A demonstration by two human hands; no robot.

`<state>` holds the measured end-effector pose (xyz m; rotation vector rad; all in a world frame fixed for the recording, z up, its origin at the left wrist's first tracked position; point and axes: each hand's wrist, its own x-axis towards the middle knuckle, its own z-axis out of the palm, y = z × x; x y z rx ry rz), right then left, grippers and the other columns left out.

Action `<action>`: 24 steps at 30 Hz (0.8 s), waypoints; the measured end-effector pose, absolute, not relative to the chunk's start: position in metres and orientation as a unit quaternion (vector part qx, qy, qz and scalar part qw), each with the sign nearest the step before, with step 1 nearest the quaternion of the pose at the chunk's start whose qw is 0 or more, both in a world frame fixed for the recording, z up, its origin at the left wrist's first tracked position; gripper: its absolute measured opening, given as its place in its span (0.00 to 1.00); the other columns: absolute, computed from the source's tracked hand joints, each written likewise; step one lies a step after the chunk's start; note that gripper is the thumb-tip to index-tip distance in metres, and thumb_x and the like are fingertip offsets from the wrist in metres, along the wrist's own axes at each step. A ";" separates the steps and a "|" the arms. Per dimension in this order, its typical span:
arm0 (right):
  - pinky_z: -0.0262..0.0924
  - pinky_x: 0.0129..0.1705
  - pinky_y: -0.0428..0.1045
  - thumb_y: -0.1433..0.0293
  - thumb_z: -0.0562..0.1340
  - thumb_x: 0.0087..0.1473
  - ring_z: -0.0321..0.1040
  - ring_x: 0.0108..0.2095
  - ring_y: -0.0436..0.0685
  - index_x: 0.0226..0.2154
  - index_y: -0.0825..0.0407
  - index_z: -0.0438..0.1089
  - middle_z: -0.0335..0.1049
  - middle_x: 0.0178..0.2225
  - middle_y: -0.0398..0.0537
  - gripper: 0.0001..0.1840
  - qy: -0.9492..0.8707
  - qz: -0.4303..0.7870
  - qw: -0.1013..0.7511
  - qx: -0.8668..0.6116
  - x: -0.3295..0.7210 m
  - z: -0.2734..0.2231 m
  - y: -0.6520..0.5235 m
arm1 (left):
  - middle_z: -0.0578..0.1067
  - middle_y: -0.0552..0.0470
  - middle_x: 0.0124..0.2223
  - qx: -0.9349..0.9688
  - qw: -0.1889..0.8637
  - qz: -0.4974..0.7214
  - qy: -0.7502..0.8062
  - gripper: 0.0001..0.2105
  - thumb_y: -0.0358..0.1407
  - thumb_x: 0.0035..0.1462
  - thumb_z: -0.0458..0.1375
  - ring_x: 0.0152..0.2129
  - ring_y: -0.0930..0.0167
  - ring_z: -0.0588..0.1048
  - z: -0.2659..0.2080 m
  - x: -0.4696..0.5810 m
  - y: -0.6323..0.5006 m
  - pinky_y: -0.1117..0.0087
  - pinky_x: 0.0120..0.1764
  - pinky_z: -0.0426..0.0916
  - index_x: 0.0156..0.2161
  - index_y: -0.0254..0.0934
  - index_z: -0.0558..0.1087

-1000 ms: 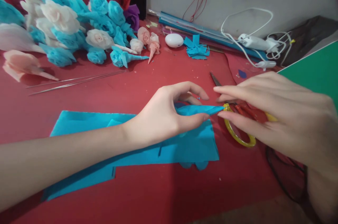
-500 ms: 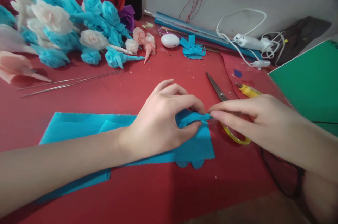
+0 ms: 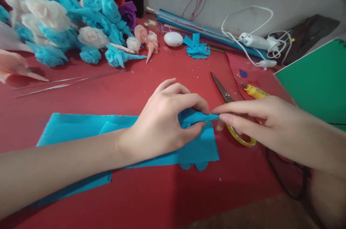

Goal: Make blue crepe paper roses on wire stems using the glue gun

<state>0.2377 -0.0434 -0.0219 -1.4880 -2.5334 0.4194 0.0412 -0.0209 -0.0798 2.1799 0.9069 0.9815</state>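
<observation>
My left hand [image 3: 164, 117] is closed around a gathered blue paper flower [image 3: 192, 116], its thumb and fingers pinching the twisted part. The flower's pointed end sticks out to the right, where the fingertips of my right hand [image 3: 248, 117] pinch its tip. Most of the flower is hidden inside my left palm. Beneath the left hand and forearm lie flat sheets of blue crepe paper [image 3: 78, 126]. Scissors with yellow handles [image 3: 222, 86] lie partly under my right hand. A yellow-handled tool [image 3: 255, 91] rests just beyond that hand.
Blue, white and pink paper flowers [image 3: 93, 38] are heaped at the back left, with thin metal wires [image 3: 67, 82] before them. A white oval case [image 3: 173, 39] and cut blue strips [image 3: 197, 47] sit at the back. White cables [image 3: 254, 41], a green board [image 3: 316, 81] and eyeglasses [image 3: 290, 178] are on the right.
The flower's twisted tip now looks narrower and more pointed, and my right fingertips have shifted slightly to the right along it. My left hand keeps its grip.
</observation>
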 end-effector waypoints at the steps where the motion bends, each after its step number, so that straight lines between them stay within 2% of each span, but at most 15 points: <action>1: 0.45 0.12 0.42 0.64 0.56 0.58 0.54 0.12 0.45 0.36 0.48 0.74 0.60 0.13 0.35 0.12 -0.845 0.152 0.083 -0.506 0.237 -0.023 -0.043 | 0.76 0.59 0.32 0.818 0.287 0.368 0.338 0.06 0.29 0.48 0.59 0.31 0.71 0.72 -0.080 0.041 -0.021 0.63 0.58 0.49 0.32 0.42 0.71; 3: 0.46 0.12 0.41 0.62 0.58 0.57 0.55 0.12 0.44 0.34 0.48 0.74 0.63 0.14 0.35 0.11 -0.842 0.171 0.080 -0.505 0.236 -0.024 -0.042 | 0.75 0.59 0.31 0.822 0.280 0.366 0.333 0.06 0.29 0.47 0.59 0.31 0.71 0.72 -0.079 0.041 -0.022 0.63 0.58 0.49 0.32 0.41 0.71; 5: 0.51 0.14 0.39 0.63 0.60 0.55 0.60 0.14 0.43 0.31 0.47 0.75 0.69 0.18 0.35 0.09 -0.844 0.176 0.084 -0.500 0.236 -0.025 -0.040 | 0.75 0.56 0.32 0.822 0.274 0.365 0.339 0.06 0.29 0.48 0.59 0.33 0.70 0.71 -0.077 0.041 -0.022 0.63 0.56 0.54 0.33 0.40 0.71; 8: 0.54 0.16 0.38 0.62 0.60 0.55 0.65 0.19 0.45 0.30 0.47 0.75 0.72 0.22 0.36 0.10 -0.823 0.179 0.102 -0.529 0.235 -0.023 -0.036 | 0.74 0.49 0.44 0.800 0.270 0.396 0.362 0.15 0.32 0.47 0.62 0.44 0.65 0.69 -0.077 0.040 -0.018 0.65 0.51 0.60 0.43 0.39 0.70; 11: 0.53 0.14 0.37 0.64 0.60 0.56 0.62 0.16 0.44 0.30 0.50 0.74 0.67 0.17 0.38 0.10 -0.779 0.218 0.194 -0.556 0.234 -0.020 -0.031 | 0.63 0.45 0.58 0.740 0.304 0.451 0.396 0.33 0.37 0.44 0.66 0.56 0.63 0.60 -0.078 0.039 -0.011 0.63 0.56 0.56 0.55 0.39 0.60; 14: 0.59 0.18 0.36 0.67 0.61 0.55 0.63 0.18 0.44 0.30 0.53 0.73 0.70 0.21 0.41 0.08 -0.695 0.338 0.330 -0.541 0.230 -0.020 -0.029 | 0.60 0.45 0.61 0.669 0.387 0.474 0.421 0.36 0.40 0.45 0.66 0.58 0.62 0.59 -0.074 0.038 -0.007 0.61 0.58 0.54 0.57 0.39 0.57; 17: 0.63 0.22 0.38 0.66 0.62 0.55 0.66 0.21 0.45 0.31 0.54 0.72 0.72 0.25 0.44 0.08 -0.593 0.514 0.411 -0.465 0.224 -0.027 -0.030 | 0.68 0.48 0.56 0.642 0.497 0.433 0.391 0.23 0.40 0.50 0.63 0.55 0.63 0.64 -0.064 0.039 -0.010 0.63 0.57 0.57 0.51 0.40 0.65; 20: 0.67 0.25 0.41 0.63 0.62 0.54 0.69 0.24 0.47 0.33 0.54 0.72 0.72 0.27 0.45 0.10 -0.555 0.592 0.429 -0.397 0.216 -0.035 -0.035 | 0.77 0.54 0.41 0.605 0.603 0.386 0.349 0.09 0.41 0.53 0.60 0.43 0.66 0.73 -0.052 0.039 -0.019 0.67 0.49 0.66 0.38 0.40 0.73; 22: 0.67 0.26 0.41 0.62 0.62 0.55 0.68 0.24 0.46 0.33 0.54 0.72 0.71 0.25 0.44 0.11 -0.540 0.611 0.429 -0.388 0.210 -0.040 -0.039 | 0.77 0.55 0.31 0.567 0.663 0.370 0.319 0.08 0.41 0.55 0.58 0.34 0.69 0.75 -0.046 0.039 -0.024 0.69 0.42 0.70 0.32 0.39 0.73; 24: 0.66 0.27 0.39 0.61 0.61 0.55 0.68 0.23 0.45 0.33 0.53 0.73 0.70 0.24 0.43 0.12 -0.519 0.625 0.434 -0.389 0.205 -0.044 -0.043 | 0.74 0.55 0.27 0.544 0.697 0.360 0.298 0.10 0.41 0.56 0.57 0.28 0.71 0.74 -0.042 0.039 -0.028 0.70 0.35 0.72 0.29 0.37 0.72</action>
